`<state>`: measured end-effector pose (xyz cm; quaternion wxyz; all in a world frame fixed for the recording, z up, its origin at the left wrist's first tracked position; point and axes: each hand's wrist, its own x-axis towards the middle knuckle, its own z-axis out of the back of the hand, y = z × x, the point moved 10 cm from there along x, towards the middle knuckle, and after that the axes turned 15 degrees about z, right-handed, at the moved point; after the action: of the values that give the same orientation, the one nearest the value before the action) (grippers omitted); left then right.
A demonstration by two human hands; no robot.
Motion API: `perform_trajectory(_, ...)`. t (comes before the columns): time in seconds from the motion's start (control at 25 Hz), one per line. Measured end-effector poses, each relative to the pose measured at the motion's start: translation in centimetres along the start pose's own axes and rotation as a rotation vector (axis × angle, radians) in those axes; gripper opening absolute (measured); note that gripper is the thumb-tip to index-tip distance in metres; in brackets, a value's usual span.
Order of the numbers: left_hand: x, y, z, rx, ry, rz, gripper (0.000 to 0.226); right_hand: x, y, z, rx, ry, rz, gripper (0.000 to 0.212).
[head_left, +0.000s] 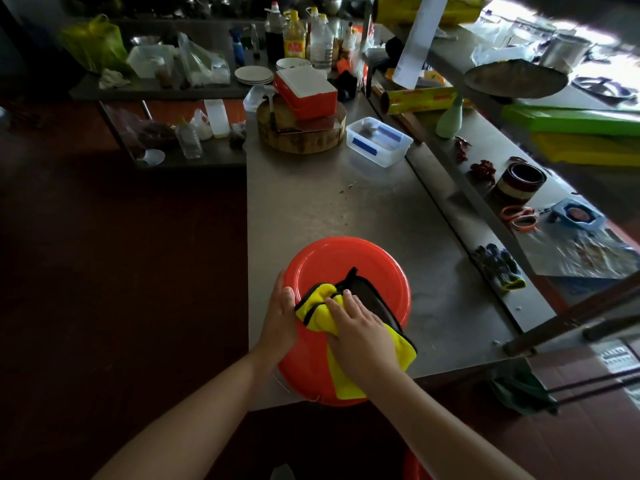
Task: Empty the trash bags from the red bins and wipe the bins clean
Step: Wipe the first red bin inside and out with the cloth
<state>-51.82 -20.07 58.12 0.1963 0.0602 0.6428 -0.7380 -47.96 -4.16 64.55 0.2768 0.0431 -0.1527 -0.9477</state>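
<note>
Item: red bin (346,261), round face up, at 6 o'clock on steel table (311,202), overhanging the near edge.
Left hand (280,313): fingers straight, flat against the bin's 9 o'clock side.
Right hand (360,327): fingers extended, pressing yellow cloth (315,306) onto the bin at 5 o'clock.
Chopping block (301,140): 12 o'clock, well apart.

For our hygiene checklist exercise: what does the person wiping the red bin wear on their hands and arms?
The left hand and right hand are bare: no gloves, and no rings that I can make out. The left forearm and right forearm are uncovered as far as the frame shows: no sleeves, watch or bracelet in view.
</note>
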Motion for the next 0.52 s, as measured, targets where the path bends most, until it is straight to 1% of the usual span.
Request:
perform_trajectory(0.08, 0.1, 0.3, 0.0, 0.081, -0.047, 0.014, 0.056, -1.2, -3.1, 1.3, -0.034, -0.009, -0.053, 0.065)
perform_trajectory(0.16, 0.3, 0.7, -0.2, 0.097, -0.045, 0.017, 0.053, -2.1, -5.6, 2.3, -0.079, -0.025, -0.112, 0.064)
perform_trajectory(0.28, 0.3, 1.0, -0.3, 0.095, -0.048, 0.034, 0.052, -2.4, -5.7, 2.5, -0.109, -0.025, -0.139, 0.064)
perform_trajectory(0.4, 0.4, 0.8, -0.1, 0.087, -0.053, 0.033, 0.051, -1.9, -2.1, 1.0, -0.086, -0.012, -0.074, 0.064)
perform_trajectory(0.52, 0.5, 0.8, 0.0, 0.054, 0.027, 0.039, 0.056, -1.7, 0.8, -0.3, -0.001, 0.009, 0.065, 0.066)
